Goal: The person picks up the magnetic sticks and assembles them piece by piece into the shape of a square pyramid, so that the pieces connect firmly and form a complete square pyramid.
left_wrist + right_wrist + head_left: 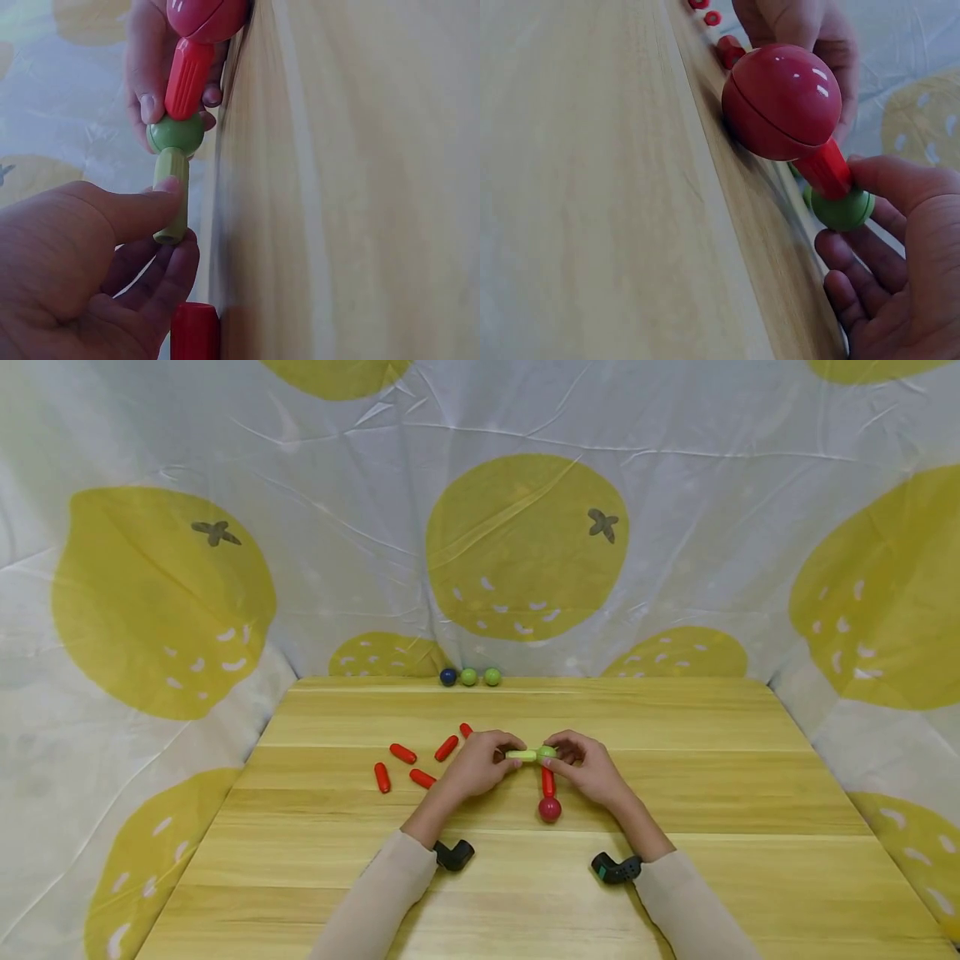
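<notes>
My left hand [480, 764] pinches a light green rod [522, 756] between thumb and fingers. The rod's far end meets a green ball [547, 752], which my right hand [592, 770] holds by thumb and fingertips. From that ball a red rod [548, 782] runs toward me and ends in a dark red ball [550, 810]. In the left wrist view the green rod [172, 196], green ball [176, 134] and red rod [189, 79] stand joined in a chain. The right wrist view has the dark red ball [782, 103] in front, partly covering the left hand.
Several loose red rods lie left of my left hand, among them one red rod [382, 777] farthest left and another [446, 747] closer in. Along the table's back edge sit a dark blue ball [447, 677] and two green balls [492, 677]. A lemon-print cloth [525, 543] hangs behind.
</notes>
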Motion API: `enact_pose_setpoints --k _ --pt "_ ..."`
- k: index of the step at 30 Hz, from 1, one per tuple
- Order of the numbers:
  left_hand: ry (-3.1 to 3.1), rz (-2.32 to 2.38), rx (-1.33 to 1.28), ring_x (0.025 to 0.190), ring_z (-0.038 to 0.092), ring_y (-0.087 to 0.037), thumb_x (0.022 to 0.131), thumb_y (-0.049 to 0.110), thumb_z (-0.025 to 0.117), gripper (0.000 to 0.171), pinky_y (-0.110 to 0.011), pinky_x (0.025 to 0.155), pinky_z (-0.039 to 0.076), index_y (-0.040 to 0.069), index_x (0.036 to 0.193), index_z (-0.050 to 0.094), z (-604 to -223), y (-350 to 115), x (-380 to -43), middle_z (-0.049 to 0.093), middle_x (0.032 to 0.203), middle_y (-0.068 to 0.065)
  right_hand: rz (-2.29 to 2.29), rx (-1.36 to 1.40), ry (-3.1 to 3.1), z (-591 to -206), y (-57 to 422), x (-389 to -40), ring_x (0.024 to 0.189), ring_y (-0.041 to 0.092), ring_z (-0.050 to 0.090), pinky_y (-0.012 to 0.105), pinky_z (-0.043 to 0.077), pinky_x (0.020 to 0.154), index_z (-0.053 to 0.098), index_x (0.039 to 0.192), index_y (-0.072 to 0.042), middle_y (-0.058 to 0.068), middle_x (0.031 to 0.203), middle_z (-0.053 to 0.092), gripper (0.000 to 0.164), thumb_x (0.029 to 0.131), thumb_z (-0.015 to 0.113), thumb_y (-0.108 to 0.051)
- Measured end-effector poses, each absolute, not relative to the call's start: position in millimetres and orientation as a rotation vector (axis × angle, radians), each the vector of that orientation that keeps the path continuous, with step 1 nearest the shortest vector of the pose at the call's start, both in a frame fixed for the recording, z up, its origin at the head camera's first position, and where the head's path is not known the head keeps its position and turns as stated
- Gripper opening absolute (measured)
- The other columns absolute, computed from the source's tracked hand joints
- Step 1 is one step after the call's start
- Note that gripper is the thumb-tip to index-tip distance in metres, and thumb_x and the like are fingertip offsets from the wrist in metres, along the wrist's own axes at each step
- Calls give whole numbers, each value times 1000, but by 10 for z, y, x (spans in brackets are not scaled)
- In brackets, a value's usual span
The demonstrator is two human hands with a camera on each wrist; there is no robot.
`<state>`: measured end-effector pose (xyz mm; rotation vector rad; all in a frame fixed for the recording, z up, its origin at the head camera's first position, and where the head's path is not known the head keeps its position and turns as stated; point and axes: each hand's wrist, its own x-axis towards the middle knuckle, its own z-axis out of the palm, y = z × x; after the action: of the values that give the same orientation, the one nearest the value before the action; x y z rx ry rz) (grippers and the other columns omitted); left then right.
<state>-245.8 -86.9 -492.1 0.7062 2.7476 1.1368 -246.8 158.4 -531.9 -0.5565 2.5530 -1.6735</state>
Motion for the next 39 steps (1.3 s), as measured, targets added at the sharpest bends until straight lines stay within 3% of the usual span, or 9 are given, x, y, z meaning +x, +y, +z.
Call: enact_pose_setpoints --k 7,14,18,22,29,35,37,39 --pt "2740 1145 717 86 61 -10 98 18 73 16 -25 78 53 15 113 77 -4923 -838 -2456 74 106 1 -1635 -549 2567 -5317 1607 -2463 80 22 62 26 52 70 73 113 -17 6 92 68 22 93 79 -24" --pt "2721 1153 706 87 62 -9 97 18 73 17 -25 80 54 15 114 77 -4949 -814 -2456 74 107 1 -1611 -577 2571 -5318 1617 -2461 85 22 62 27 52 74 73 120 -16 5 100 71 30 93 79 -26" --pt "2717 1155 711 87 62 -9 97 18 74 18 -24 79 54 15 115 77 -4959 -800 -2458 74 108 1 -1570 -635 2578 -5322 1593 -2467 100 21 63 29 52 86 72 126 -18 4 116 72 38 91 81 -31" --pt "2721 1147 716 87 62 -10 97 19 73 19 -25 80 54 15 116 77 -4964 -793 -2464 74 108 2 -1506 -669 2621 -5333 1567 -2477 111 18 62 32 50 95 74 122 -24 0 123 71 34 90 82 -31" --pt "2711 1133 747 97 67 -12 97 23 74 23 -27 89 58 13 119 75 -4952 -839 -2480 74 112 0 -1503 -639 2685 -5341 1523 -2484 96 15 62 30 50 85 78 110 -24 -4 109 75 19 91 81 -23" --pt "2711 1219 709 106 67 -19 98 21 72 27 -34 94 59 8 123 73 -4908 -993 -2560 73 117 -5 -1459 -583 2717 -5318 1504 -2459 89 15 59 28 48 79 79 108 -24 -2 106 73 19 90 82 -26" --pt "2724 1249 686 107 67 -21 98 20 72 28 -36 94 59 7 123 73 -4890 -1073 -2609 73 117 -7 -1442 -583 2713 -5315 1508 -2454 91 15 59 29 50 80 79 110 -24 -2 107 73 22 88 83 -27" --pt "2748 1254 648 107 68 -22 98 21 73 29 -37 94 59 8 123 73 -4859 -1166 -2663 73 118 -7 -1421 -618 2706 -5311 1511 -2451 95 16 62 36 52 93 79 112 -22 -2 111 74 26 87 84 -27"
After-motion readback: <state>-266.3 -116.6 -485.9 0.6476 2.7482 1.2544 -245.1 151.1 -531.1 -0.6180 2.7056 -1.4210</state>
